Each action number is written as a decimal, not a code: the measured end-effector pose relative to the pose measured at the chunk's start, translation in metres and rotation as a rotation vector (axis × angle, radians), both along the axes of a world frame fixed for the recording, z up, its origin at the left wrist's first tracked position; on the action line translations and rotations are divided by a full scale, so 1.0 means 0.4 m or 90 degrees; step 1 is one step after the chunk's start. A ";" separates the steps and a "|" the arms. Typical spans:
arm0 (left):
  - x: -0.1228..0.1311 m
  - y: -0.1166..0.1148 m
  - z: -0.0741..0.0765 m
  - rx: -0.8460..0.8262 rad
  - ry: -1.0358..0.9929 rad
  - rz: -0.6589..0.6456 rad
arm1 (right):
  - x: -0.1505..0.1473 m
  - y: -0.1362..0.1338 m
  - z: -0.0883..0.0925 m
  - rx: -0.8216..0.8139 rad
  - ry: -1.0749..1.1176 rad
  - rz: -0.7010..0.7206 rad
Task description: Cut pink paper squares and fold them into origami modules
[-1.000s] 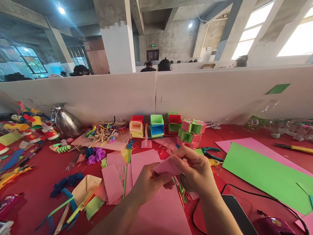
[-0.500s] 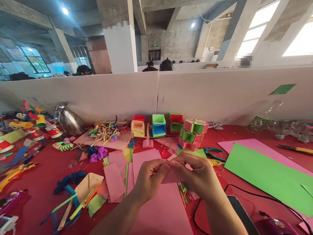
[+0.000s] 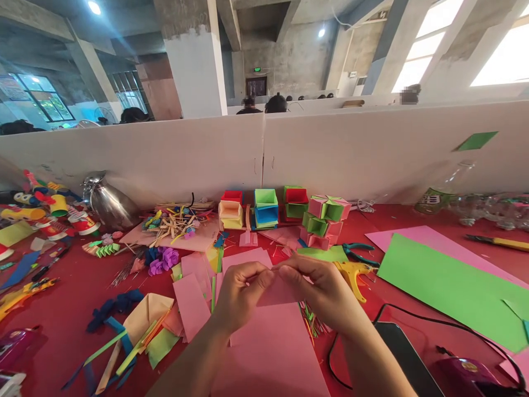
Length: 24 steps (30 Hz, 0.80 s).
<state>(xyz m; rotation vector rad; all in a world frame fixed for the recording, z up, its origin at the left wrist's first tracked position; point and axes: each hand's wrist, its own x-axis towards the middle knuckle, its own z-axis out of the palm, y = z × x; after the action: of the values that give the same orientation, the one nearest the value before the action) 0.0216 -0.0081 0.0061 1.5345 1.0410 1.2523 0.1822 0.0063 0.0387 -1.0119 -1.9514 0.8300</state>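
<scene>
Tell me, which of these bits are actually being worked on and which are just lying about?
In hand: small pink paper, pinched between left hand and right hand.
Lying about: folded paper boxes, metal kettle, green sheet, pliers, phone, purple paper flowers.

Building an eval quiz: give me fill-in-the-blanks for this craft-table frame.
The left hand and right hand pinch a small ___ paper piece.
The big green sheet lies on the person's ___ side.
The tablecloth is ___.
Missing: pink, right, red.
</scene>
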 end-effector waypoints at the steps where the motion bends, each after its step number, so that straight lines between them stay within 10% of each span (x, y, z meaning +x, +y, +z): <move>1: -0.005 0.003 -0.001 -0.003 0.009 0.003 | 0.001 0.003 -0.001 0.003 -0.008 0.003; 15: -0.045 0.037 -0.025 -0.033 0.067 0.068 | -0.012 0.039 -0.046 -0.088 0.064 -0.055; 24: -0.045 0.035 -0.026 0.102 0.128 -0.031 | -0.004 0.057 -0.058 -0.094 0.156 -0.077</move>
<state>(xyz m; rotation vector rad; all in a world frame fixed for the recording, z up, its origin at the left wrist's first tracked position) 0.0034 0.0059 -0.0042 1.8282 1.0439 1.1892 0.1805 0.0292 0.0156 -1.0483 -1.6260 0.9911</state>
